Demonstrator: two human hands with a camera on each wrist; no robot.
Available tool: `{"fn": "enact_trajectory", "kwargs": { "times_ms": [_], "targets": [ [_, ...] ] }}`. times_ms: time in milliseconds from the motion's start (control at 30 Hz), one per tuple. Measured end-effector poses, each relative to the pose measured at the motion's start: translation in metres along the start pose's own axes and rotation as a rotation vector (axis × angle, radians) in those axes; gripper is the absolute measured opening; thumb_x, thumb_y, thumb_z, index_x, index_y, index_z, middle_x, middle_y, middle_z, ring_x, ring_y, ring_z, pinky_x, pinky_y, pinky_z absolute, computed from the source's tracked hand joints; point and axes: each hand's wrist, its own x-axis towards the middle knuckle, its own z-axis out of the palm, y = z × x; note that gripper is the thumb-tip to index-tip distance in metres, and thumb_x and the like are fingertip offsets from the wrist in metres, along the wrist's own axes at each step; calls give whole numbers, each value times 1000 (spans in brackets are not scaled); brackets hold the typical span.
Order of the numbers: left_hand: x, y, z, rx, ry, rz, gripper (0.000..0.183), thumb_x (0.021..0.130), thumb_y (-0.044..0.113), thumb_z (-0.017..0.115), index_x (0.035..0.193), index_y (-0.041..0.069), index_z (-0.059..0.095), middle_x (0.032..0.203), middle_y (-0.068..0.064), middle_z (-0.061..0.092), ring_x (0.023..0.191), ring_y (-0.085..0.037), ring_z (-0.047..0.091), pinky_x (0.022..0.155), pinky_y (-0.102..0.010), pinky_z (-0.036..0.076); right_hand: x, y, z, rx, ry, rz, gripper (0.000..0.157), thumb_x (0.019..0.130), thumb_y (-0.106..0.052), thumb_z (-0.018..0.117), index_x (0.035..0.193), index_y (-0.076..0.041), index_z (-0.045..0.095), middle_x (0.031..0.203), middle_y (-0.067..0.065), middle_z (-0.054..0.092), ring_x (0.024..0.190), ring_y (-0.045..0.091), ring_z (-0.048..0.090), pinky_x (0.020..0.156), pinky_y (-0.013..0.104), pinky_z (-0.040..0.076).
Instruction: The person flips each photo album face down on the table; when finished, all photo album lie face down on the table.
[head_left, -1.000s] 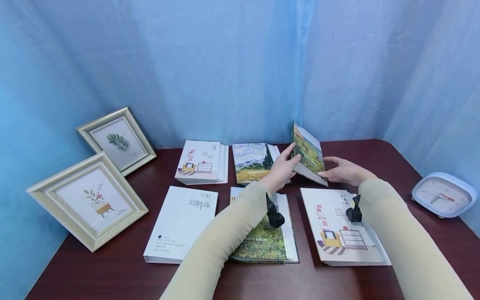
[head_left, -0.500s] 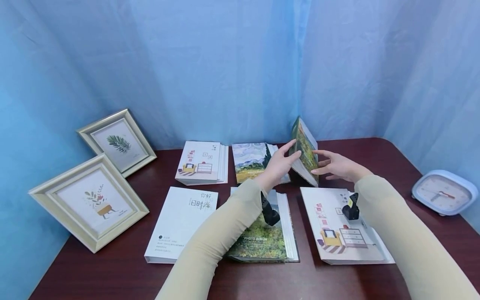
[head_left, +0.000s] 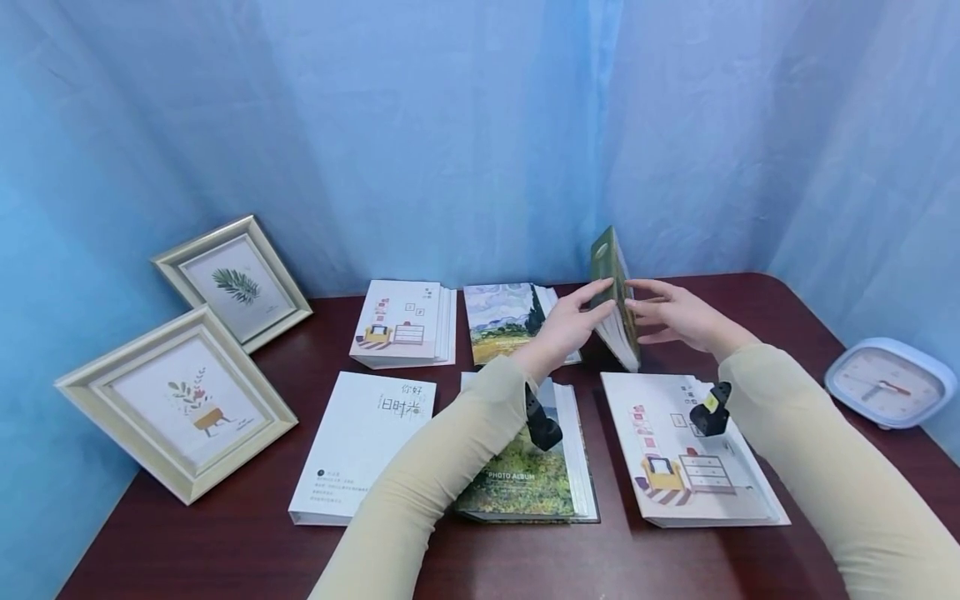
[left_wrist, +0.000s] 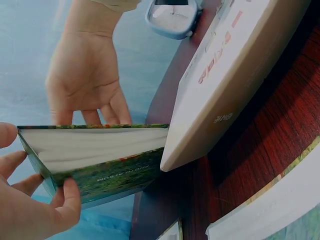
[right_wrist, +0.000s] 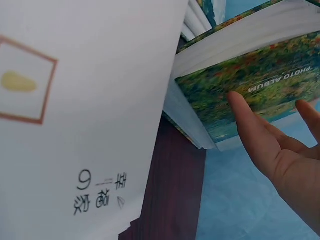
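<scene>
A small photo album (head_left: 605, 257) with a painted landscape cover stands nearly upright at the back right, its dark green spine turned toward the left. My left hand (head_left: 562, 329) grips it by the spine edge; in the left wrist view the fingers (left_wrist: 70, 205) press on the spine and cover. On the other side is my right hand (head_left: 686, 321), its fingers extended against the cover. The right wrist view has the right thumb (right_wrist: 242, 107) touching the cover under the "PHOTO ALBUM" lettering, with the other fingers spread.
Landscape albums (head_left: 517, 492) (head_left: 502, 321) lie in the middle column. White albums (head_left: 397, 325) (head_left: 330, 450) lie left, another (head_left: 675, 467) front right. Two picture frames (head_left: 187, 408) (head_left: 243, 283) stand at left, a blue clock (head_left: 888, 383) at right. A curtain (head_left: 450, 142) hangs behind.
The album has swung from a slanted lean with its front cover showing to more upright, its spine now facing me. Both hands turned with it; the right fingers moved along the cover.
</scene>
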Motion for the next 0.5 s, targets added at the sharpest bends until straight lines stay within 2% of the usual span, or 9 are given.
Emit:
{"fn": "enact_trajectory", "kwargs": {
  "times_ms": [100, 233, 367, 500],
  "targets": [
    [2, 1, 2, 34, -2, 24, 44, 99, 24, 51, 143, 23, 45, 151, 3, 37, 133, -21, 42, 105, -33, 41, -2, -4, -1, 49, 3, 1, 77, 97, -46, 47, 154, -12, 7, 149, 28, 25, 130, 47, 37, 95, 52, 47],
    [6, 1, 6, 43, 18, 36, 42, 99, 19, 52, 141, 18, 48, 150, 3, 38, 128, -21, 48, 99, -30, 45, -4, -7, -2, 80, 0, 7, 80, 96, -50, 45, 154, -14, 3, 150, 28, 22, 131, 49, 35, 94, 54, 46],
    [7, 1, 9, 60, 41, 29, 41, 98, 18, 53, 139, 16, 50, 151, 1, 38, 126, -22, 50, 97, -31, 47, -5, -8, -3, 101, -7, 10, 80, 97, -48, 44, 154, -15, -3, 152, 28, 17, 132, 52, 31, 94, 57, 45],
    [7, 0, 11, 53, 51, 11, 40, 97, 17, 54, 138, 16, 52, 143, -6, 48, 123, -21, 53, 93, -30, 49, -7, -8, -4, 126, -3, 24, 81, 98, -41, 47, 153, -17, -7, 154, 28, 10, 134, 54, 26, 94, 60, 44]
  ]
}}
